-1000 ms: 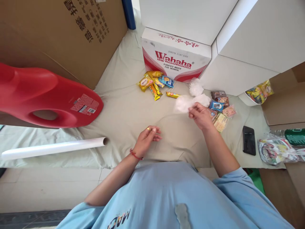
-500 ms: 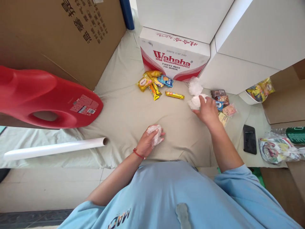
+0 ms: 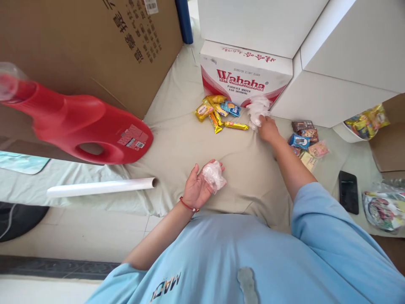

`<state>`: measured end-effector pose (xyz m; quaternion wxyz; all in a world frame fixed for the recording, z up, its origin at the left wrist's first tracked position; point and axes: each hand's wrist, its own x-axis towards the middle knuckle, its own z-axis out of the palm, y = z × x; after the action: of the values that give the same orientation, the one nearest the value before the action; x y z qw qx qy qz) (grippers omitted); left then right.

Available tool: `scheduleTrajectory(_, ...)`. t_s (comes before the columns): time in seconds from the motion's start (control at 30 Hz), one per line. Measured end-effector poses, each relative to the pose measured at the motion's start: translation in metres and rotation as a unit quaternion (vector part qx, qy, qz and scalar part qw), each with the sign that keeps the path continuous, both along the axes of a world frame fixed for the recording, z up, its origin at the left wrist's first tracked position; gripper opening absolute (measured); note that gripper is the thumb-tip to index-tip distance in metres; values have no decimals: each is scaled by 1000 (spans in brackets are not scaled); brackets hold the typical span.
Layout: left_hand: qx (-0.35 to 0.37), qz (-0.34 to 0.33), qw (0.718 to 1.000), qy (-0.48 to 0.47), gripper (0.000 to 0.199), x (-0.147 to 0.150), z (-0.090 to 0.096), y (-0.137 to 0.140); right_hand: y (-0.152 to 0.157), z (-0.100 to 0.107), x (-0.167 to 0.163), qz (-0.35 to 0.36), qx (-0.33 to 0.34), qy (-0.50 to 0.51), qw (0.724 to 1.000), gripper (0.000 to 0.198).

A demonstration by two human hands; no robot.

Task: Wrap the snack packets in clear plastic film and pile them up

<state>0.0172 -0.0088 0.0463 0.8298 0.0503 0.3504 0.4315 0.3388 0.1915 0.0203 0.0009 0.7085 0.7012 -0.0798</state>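
Clear plastic clump sits at centre frame, on the fingers of the left hand: palm up, fingers slightly curled, thumb apart, so carried rather than pinched. Right hand, right of centre, has its fingers at the white plastic bundle; fingertips hidden, can't tell if gripping or just touching. Bundle overlaps the carton in upper centre; contact unclear. Status, my read: partway. Done: packets look split into two groups, yellow and blue packets in front of the carton, mixed packets right of the right hand. Yellow stick packet lies flat at the first group's right end. Left: clump not set down on the cloth-covered desk, and bundle not settled, as far as I can judge. Further out: white bowl with more packets at right, phone below it, white roll at left, red jug above that.
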Motion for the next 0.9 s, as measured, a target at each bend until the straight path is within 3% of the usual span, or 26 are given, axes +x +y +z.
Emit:
scheduleTrajectory(0.07, 10, 6, 1000, 11, 57, 0, 0, 2, -3, 4, 7, -2, -1, 36, 999, 73)
scheduleTrajectory(0.13, 21, 7, 999, 24, 57, 1, -3, 3, -20, 16, 9, -10, 43, 73, 996, 80)
scheduleTrajectory(0.2, 27, 10, 999, 36, 57, 3, -7, 4, -52, 30, 0, -14, 115, 126, 985, 71)
scheduleTrajectory(0.27, 30, 18, 998, 47, 56, 9, -9, 4, -95, 41, -24, 1, 150, 219, 964, 48)
scheduleTrajectory(0.3, 32, 21, 998, 52, 55, 12, -10, 4, -118, 42, -40, 16, 135, 284, 949, 37)
scheduleTrajectory(0.37, 42, 20, 997, 62, 55, 19, -9, 4, -160, 37, -76, 58, 31, 414, 908, 30)
scheduleTrajectory(0.47, 66, 7, 995, 70, 57, 27, -6, 2, -199, 17, -119, 57, -68, 525, 846, 24)
scheduleTrajectory(0.53, 85, 0, 993, 87, 57, 27, -6, -1, -208, 5, -130, 0, -95, 585, 806, 22)
scheduleTrajectory(0.6, 111, 6, 984, 137, 58, 25, -8, -6, -210, -1, -128, -86, -104, 649, 748, 24)
scheduleTrajectory(0.67, 146, 20, 963, 227, 57, 23, -11, -14, -210, -1, -121, -162, -109, 705, 682, 30)
scheduleTrajectory(0.73, 185, 23, 930, 317, 50, 22, -14, -22, -214, 4, -115, -206, -117, 737, 632, 35)
scheduleTrajectory(0.8, 222, 7, 903, 369, 46, 23, -14, -30, -221, 9, -114, -219, -128, 750, 610, 37)
scheduleTrajectory(0.9, 274, -18, 874, 401, 46, 28, -12, -40, -236, 13, -120, -216, -137, 755, 603, 39)
